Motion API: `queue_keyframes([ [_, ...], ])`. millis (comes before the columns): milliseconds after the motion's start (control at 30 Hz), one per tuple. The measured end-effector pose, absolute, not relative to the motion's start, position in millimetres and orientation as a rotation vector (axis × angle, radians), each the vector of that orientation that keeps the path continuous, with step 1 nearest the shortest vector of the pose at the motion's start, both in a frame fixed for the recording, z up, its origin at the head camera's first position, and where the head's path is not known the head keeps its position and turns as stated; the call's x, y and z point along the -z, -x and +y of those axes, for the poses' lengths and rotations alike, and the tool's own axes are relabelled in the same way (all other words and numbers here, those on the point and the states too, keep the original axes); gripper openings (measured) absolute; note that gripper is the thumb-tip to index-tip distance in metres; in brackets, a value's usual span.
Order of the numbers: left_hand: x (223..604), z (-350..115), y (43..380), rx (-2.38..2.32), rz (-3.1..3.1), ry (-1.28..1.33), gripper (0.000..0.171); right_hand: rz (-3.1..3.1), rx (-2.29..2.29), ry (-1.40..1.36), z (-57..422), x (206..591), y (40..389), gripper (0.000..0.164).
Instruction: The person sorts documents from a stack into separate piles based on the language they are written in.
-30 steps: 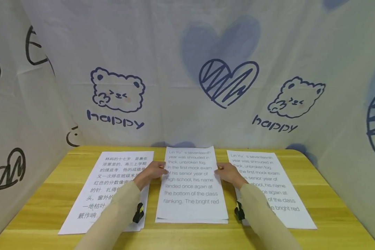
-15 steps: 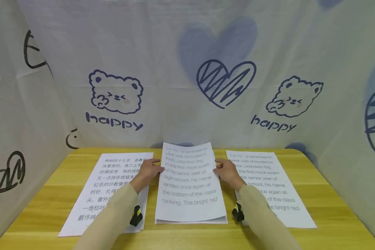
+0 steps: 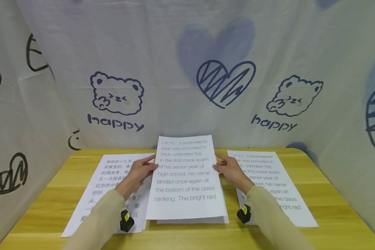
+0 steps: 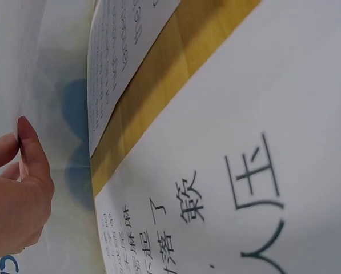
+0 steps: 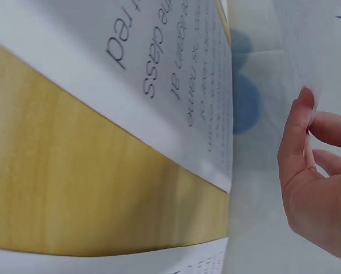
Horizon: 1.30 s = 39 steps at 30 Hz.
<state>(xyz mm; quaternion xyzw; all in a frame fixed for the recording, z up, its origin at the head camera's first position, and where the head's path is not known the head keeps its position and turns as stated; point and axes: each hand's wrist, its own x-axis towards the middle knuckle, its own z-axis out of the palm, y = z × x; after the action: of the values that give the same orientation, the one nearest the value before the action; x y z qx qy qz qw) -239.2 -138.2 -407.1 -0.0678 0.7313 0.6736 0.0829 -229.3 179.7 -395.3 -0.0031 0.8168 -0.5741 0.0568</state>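
A white sheet of paper (image 3: 184,173) printed with large English text is held up in the middle of the head view. My left hand (image 3: 140,172) pinches its left edge between thumb and fingers. On the opposite edge my right hand (image 3: 232,170) pinches it the same way. Both wrist views show the sheet raised well above the table, the left hand (image 4: 19,194) and right hand (image 5: 316,165) each gripping a thin edge. Beneath it lies another printed sheet (image 3: 223,218), mostly hidden in the head view, its English text (image 5: 153,85) visible in the right wrist view.
A stack of sheets with Chinese text (image 3: 81,208) lies on the left of the wooden table (image 3: 187,239), partly under my left arm. More English-printed paper (image 3: 295,218) lies on the right. Behind the table hangs a pale cloth (image 3: 172,104) with bear and heart drawings.
The top sheet has come up off the paper below and moved slightly left and nearer, pinched by both hands. The lower sheet now shows along its right and bottom edges.
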Motion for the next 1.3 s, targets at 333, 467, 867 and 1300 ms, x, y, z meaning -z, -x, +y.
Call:
queue_keyframes([
  [333, 397, -138, 235, -2.026, 2.160, 0.220, 0.055, 2.481, 1.718, 0.050, 179, 387, 233, 0.057],
  [467, 398, -136, 234, -2.023, 2.143, 0.226, 0.055, 2.483, 1.689, 0.023, 182, 390, 235, 0.058],
  [867, 406, -107, 232, -2.119, 2.100, 0.262, 0.051, 2.555, 1.571, -0.017, 202, 393, 238, 0.060],
  [1300, 412, -64, 229, -1.948, 2.353, 0.225, 0.052, 2.597, 1.501, -0.134, 240, 389, 235, 0.056],
])
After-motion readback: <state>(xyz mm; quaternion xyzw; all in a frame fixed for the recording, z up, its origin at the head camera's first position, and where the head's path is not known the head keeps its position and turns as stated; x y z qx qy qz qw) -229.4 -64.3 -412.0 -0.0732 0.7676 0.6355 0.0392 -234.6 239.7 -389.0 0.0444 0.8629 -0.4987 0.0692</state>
